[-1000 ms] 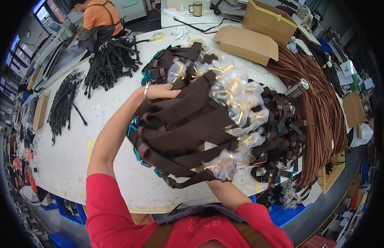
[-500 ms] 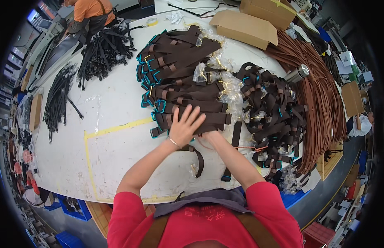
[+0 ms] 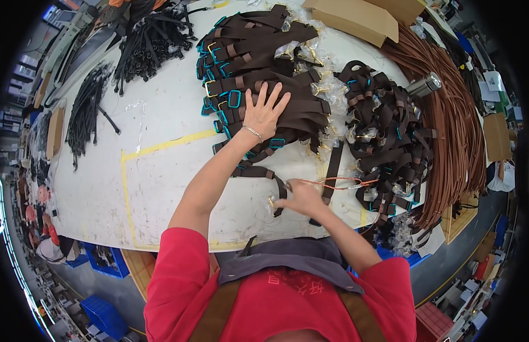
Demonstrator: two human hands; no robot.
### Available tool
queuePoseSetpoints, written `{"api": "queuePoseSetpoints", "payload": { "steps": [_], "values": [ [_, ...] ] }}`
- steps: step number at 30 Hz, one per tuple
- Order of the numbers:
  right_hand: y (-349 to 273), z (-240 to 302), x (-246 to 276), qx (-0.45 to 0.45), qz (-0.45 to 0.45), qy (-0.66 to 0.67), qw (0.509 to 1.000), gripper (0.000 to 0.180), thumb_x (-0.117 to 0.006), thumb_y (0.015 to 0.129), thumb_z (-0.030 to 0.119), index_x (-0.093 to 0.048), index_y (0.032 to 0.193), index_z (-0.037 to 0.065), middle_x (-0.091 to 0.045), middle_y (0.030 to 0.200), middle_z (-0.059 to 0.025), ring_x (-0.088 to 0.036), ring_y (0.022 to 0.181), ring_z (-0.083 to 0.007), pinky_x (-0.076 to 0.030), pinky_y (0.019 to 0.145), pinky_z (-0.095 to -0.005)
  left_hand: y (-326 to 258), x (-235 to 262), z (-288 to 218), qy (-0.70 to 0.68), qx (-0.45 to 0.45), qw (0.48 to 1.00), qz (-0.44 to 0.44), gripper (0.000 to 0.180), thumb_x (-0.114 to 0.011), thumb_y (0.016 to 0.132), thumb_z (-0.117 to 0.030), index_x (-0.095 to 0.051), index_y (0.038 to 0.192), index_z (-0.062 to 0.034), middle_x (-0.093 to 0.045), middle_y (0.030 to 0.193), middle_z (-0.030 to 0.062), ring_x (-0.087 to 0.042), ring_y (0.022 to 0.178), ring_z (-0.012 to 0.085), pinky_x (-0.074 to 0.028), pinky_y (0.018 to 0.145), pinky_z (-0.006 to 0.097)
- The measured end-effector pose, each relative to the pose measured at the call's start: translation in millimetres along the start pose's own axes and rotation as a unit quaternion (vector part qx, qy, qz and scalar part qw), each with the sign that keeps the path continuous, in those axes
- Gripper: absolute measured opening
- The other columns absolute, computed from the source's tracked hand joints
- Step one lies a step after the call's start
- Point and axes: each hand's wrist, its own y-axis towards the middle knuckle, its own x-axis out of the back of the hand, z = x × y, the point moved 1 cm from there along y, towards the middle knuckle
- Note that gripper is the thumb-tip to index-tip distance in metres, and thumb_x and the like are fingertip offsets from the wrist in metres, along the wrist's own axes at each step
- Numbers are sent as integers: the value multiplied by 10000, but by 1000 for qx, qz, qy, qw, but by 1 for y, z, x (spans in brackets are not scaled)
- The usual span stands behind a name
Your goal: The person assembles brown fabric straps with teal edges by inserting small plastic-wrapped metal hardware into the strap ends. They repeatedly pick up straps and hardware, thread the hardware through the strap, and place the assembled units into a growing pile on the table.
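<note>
My left hand (image 3: 263,117) lies with fingers spread on a thick pile of dark brown webbing straps (image 3: 298,94) with turquoise and gold-coloured buckles along its left side. Clear plastic-wrapped metal fittings (image 3: 331,94) line the pile's right ends. Lower down, my right hand (image 3: 304,198) has its fingers curled and its thumb out, beside a single curved brown strap (image 3: 280,188). An orange cord (image 3: 333,183) runs from those fingers to the right. What the curled fingers hold is hidden. Another brown strap (image 3: 334,165) lies lengthwise just right of the pile.
A tangled heap of brown straps (image 3: 384,137) lies at the right, beside a steel flask (image 3: 425,84) and long reddish-brown strips (image 3: 455,142). Black strap bundles (image 3: 150,45) lie at the far left. Cardboard boxes (image 3: 355,20) stand at the back. Yellow tape (image 3: 167,142) marks the white table.
My right hand has come out from the pile's near edge, down toward the single curved strap. My left hand stays spread on the pile. The view has shifted, and the pile's near straps look rearranged.
</note>
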Motion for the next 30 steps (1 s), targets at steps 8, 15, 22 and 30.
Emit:
{"api": "queuePoseSetpoints", "payload": {
  "steps": [8,15,22,30],
  "values": [
    [4,-7,-30,-50,3,-40,998,219,-578,648,156,-560,787,-13,-572,863,-198,-575,771,-344,-458,660,-428,-30,57,-8,-9,-37,996,77,960,-766,502,-312,-280,1321,-192,-215,1390,77,-207,1267,302,-202,926,609],
    [7,-5,21,61,56,225,971,184,-592,689,130,-528,787,-12,-508,701,-134,-496,648,-286,-398,618,-327,-140,16,-43,-330,-62,922,192,373,-629,666,-120,-532,1018,-43,-555,910,109,-498,912,269,-386,765,361],
    [-7,27,78,141,7,-17,990,233,-524,711,93,-537,943,81,-569,702,-166,-557,725,-364,-434,646,-449,-127,66,-11,-551,142,790,229,181,-462,865,-196,-473,812,-24,-536,661,105,-557,552,218,-440,522,334],
    [62,39,186,143,-364,-183,902,344,-632,699,128,-531,1021,66,-553,1013,-151,-571,865,-290,-471,683,-387,19,104,37,-18,90,991,-101,434,-609,734,-344,-493,1031,-50,-498,1120,143,-454,1045,294,-375,804,405]
  ]
}}
